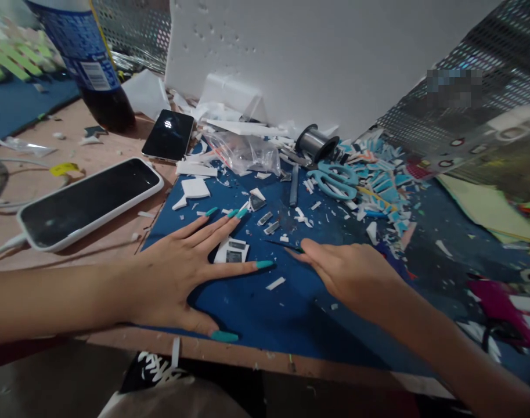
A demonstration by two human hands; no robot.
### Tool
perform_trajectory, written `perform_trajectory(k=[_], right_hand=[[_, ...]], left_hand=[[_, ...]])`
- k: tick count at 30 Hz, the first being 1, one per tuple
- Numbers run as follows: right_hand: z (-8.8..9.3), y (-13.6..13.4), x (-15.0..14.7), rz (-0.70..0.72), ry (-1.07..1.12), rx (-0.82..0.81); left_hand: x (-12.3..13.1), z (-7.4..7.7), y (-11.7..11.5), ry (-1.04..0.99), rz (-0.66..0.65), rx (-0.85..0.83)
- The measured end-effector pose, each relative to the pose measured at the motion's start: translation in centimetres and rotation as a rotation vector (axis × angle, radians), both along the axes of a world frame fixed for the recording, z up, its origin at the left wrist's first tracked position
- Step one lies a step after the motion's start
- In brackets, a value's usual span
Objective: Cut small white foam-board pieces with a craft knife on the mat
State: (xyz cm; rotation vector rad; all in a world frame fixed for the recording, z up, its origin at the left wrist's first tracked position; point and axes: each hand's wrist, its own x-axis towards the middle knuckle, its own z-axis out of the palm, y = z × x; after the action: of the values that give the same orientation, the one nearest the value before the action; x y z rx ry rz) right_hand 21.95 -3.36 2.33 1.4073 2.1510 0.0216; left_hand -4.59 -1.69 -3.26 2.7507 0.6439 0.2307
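My left hand (177,267) lies spread on the blue mat (247,313), its long teal nails pointing right. Between its fingers shows a small white piece (235,252) with dark rectangles on it. To the right, my right hand (356,273) is closed around a thin dark pointed tool (277,243), whose tip points left, near the white piece. Small dark-and-white strips (268,223) lie just beyond the tool tip. A narrow white strip (276,283) rests on the mat between my hands.
Blue scissors (334,179), a wire spool (317,143) and a heap of blue and white scraps (386,174) lie at the back right. A phone (93,203), a black device (169,136) and a bottle (90,69) stand or lie at left. Paper sheets (486,209) are at right.
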Motion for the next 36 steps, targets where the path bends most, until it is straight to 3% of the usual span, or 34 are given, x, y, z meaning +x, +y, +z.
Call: perform_trajectory(k=[7,19,36], right_hand=[[-0.9,0.7,-2.9,0.147,0.097,0.006],[-0.8,0.7,-3.5,0.128,0.080,-0.051],[-0.8,-0.1,-3.6,0.180,0.085,0.069]], left_hand=[[-0.1,-0.1,0.1,0.008,-0.005,-0.021],[0.0,0.2,0.0,-0.026,0.006,-0.052],[0.1,0.0,0.1,-0.026,0.005,-0.046]])
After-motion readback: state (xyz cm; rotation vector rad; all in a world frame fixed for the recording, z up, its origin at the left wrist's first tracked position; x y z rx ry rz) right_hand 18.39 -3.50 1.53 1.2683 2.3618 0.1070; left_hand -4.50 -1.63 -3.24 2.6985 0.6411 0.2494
